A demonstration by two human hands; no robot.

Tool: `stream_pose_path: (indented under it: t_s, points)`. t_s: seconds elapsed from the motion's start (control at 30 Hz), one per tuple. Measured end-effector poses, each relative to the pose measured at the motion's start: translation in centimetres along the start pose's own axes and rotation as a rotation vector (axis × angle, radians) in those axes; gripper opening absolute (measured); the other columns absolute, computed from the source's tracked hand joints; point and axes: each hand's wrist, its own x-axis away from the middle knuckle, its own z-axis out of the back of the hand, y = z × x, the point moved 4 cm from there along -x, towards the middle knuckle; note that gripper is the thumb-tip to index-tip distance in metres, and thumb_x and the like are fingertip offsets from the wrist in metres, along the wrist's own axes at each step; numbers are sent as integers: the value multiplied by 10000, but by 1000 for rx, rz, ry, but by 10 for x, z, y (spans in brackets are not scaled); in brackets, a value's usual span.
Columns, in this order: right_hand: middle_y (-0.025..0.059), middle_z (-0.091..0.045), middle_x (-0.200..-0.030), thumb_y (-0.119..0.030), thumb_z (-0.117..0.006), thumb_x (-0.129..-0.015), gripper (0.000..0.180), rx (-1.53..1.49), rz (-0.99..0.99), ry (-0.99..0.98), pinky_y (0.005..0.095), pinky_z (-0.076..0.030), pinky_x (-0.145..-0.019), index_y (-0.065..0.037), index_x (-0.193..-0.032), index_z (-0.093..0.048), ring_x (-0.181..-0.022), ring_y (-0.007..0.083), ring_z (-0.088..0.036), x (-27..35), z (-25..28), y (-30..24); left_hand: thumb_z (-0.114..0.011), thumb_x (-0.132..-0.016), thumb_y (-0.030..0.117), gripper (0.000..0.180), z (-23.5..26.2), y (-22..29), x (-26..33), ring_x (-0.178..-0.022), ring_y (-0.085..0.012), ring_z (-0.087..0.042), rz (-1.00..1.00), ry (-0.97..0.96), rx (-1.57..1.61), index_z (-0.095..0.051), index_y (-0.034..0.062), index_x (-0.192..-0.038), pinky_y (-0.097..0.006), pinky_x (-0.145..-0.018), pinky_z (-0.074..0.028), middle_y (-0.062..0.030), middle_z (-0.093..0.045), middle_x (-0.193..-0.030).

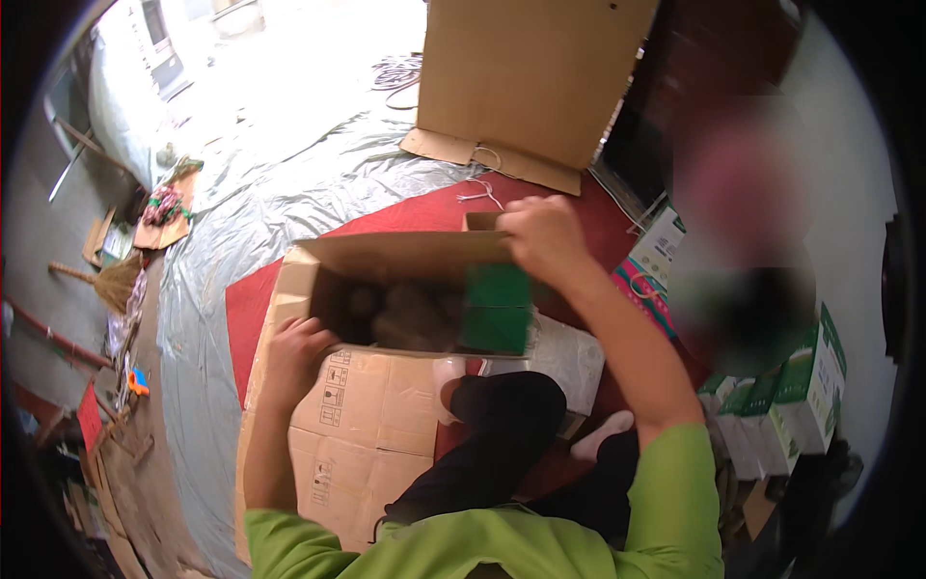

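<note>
An open brown cardboard box (395, 253) is held between my hands above my lap, tilted so that I look into it. At its right end sit green cartons (497, 309). Dark greyish lumps (405, 314) fill the left and middle, too blurred to name. My left hand (297, 355) is closed on the box's near left corner, fingers over the edge. My right hand (545, 232) is closed on the far right top edge. Both of my forearms come up from green sleeves.
A flattened cardboard sheet (362, 425) lies at my left leg, and a silvery carton (564, 362) by my right. Ahead stands a tall cardboard panel (526, 87). Green-white cartons (805, 386) are stacked at right, near a blurred person (743, 212). A broom (116, 282) lies left.
</note>
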Motion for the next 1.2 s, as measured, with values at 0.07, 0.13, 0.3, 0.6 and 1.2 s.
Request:
stream_pose_path:
  t_s: [0.07, 0.13, 0.3, 0.6, 1.2]
  points:
    - [46, -625, -796, -205, -621, -718, 88, -117, 11, 28, 435, -446, -727, -121, -729, -645, -858, 251, -618, -5, -20, -27, -624, -771, 153, 75, 19, -10, 23, -773, -292, -565, 16, 18, -57, -639, 83, -747, -403, -791, -447, -85, -531, -731]
    - [56, -622, -766, -170, -597, -682, 58, -203, 22, 90, 466, -443, -710, -127, -691, -635, -793, 271, -625, -17, -44, -72, -602, -776, 147, 82, 35, -23, 60, -781, -308, -551, 74, 42, -147, -635, 74, -757, -408, -774, -441, -100, -528, -737]
    - [209, -636, -790, -144, -621, -595, 204, -400, -76, -44, 505, -458, -785, -4, -736, -664, -797, 344, -635, -14, -137, -186, -588, -767, 43, 115, 33, -83, 176, -838, -351, -553, 266, -88, -361, -616, 73, -874, -443, -701, -436, -124, -595, -875]
    - [164, -691, -856, -171, -690, -674, 213, -716, 76, -584, 490, -473, -854, -38, -836, -727, -867, 322, -669, 68, -180, -357, -597, -913, 188, 225, 42, -64, 197, -891, -320, -654, 593, -507, -271, -689, 79, -1087, -400, -790, -501, -223, -669, -1033]
    - [142, -653, -793, -213, -643, -766, 160, -956, -354, 23, 455, -489, -727, -56, -788, -669, -799, 331, -639, 137, -29, -104, -591, -853, 15, 196, -77, 48, -2, -978, -366, -613, -31, -343, 272, -644, -12, -1040, -440, -847, -486, -187, -643, -1017]
